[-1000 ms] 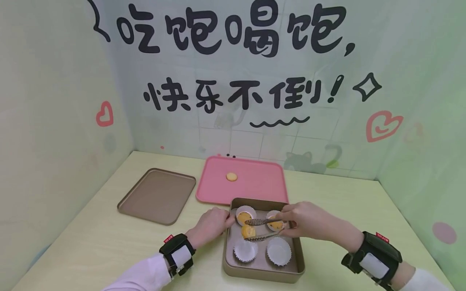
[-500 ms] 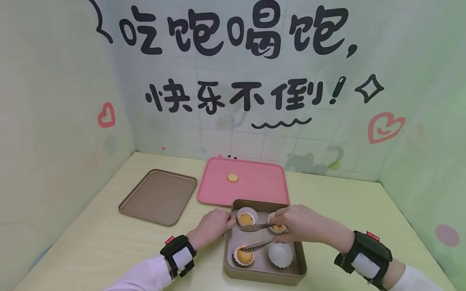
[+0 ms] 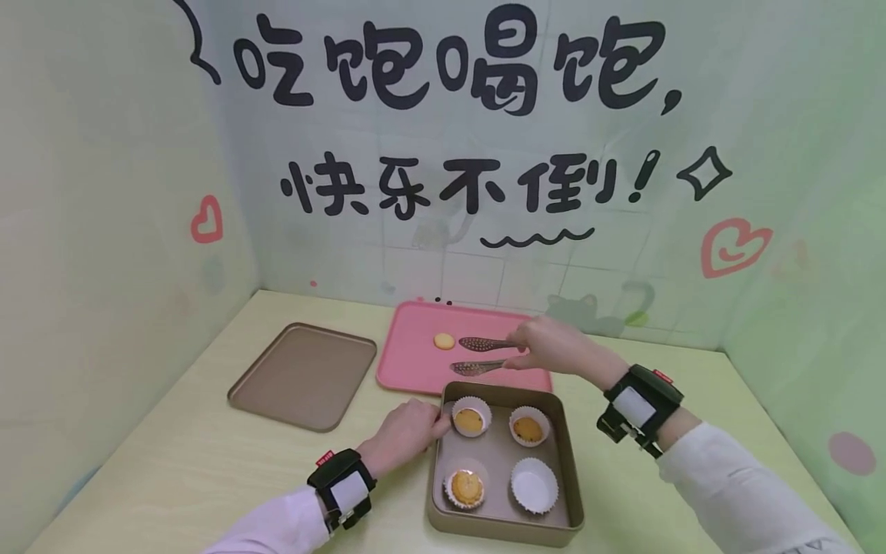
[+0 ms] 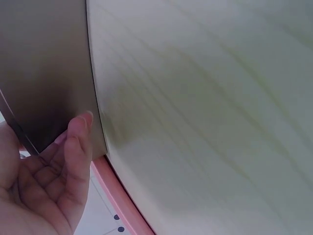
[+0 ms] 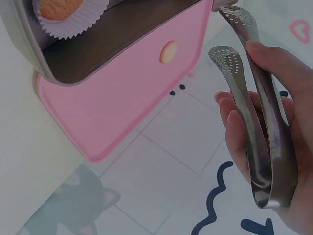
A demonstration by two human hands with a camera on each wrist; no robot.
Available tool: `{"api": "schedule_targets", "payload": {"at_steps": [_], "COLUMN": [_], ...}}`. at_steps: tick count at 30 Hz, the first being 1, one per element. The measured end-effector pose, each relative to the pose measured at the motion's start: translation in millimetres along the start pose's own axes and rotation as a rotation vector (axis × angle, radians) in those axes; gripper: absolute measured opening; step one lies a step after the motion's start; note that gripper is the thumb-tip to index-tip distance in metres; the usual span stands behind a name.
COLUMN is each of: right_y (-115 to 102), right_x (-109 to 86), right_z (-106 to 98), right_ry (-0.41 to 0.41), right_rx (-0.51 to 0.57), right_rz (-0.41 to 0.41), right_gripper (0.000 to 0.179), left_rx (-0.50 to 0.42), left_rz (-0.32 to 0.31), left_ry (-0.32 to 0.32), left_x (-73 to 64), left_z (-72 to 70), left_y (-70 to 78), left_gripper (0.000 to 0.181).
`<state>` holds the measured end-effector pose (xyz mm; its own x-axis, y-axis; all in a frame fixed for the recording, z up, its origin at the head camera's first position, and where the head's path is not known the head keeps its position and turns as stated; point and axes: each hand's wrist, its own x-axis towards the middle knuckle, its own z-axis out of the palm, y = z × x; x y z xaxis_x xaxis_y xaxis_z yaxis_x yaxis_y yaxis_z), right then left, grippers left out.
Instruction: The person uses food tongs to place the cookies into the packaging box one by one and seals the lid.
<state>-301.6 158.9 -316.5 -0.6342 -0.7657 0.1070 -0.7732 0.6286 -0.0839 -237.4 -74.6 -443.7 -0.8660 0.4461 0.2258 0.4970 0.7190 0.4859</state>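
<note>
My left hand (image 3: 408, 432) holds the left wall of a deep bronze-coloured baking tin (image 3: 505, 529), thumb at the rim and fingers on the outside (image 4: 78, 142). My right hand (image 3: 557, 350) grips metal tongs (image 5: 269, 132) with perforated tips, spread apart with nothing between them. They hover over a pink tray (image 3: 408, 369), just right of a small round cookie (image 3: 444, 341). Inside the tin are white paper cups: the back left cup (image 3: 484, 422), back right cup (image 3: 545, 419) and front left cup (image 3: 465, 504) each hold a golden cookie. The front right cup (image 3: 534, 486) is empty.
A flat brown baking tray (image 3: 304, 377) lies at the left of the pale wooden table (image 3: 173, 462). A printed cloth wall (image 3: 388, 261) stands behind the table, with further walls on both sides. The tin's back edge adjoins the pink tray's front edge.
The tongs lowered a cookie into the front left paper cup and released it. My right hand then moved away from me with them, over the pink tray. My left hand stayed at the tin.
</note>
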Motion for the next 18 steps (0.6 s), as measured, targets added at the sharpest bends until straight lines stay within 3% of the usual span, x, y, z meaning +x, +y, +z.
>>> {"api": "schedule_targets", "payload": {"at_steps": [6, 13, 18], "right_y": [13.6, 23.8, 27.2], "right_x": [29.3, 49.1, 57.3], "right_z": [13.0, 28.3, 35.8], "right_ry": [-0.085, -0.081, -0.092], "right_rx": [0.012, 0.038, 0.047], "right_rz": [0.112, 0.17, 0.261], "right_gripper": [0.025, 0.025, 0.029], "left_rx": [-0.007, -0.02, -0.01], "left_rz": [0.002, 0.003, -0.001], "left_ry": [0.003, 0.008, 0.014], "left_x": [-0.1, -0.3, -0.2], "left_z": [1.3, 3.2, 2.4], "left_y": [-0.9, -1.9, -1.0], "left_gripper": [0.036, 0.035, 0.034]}}
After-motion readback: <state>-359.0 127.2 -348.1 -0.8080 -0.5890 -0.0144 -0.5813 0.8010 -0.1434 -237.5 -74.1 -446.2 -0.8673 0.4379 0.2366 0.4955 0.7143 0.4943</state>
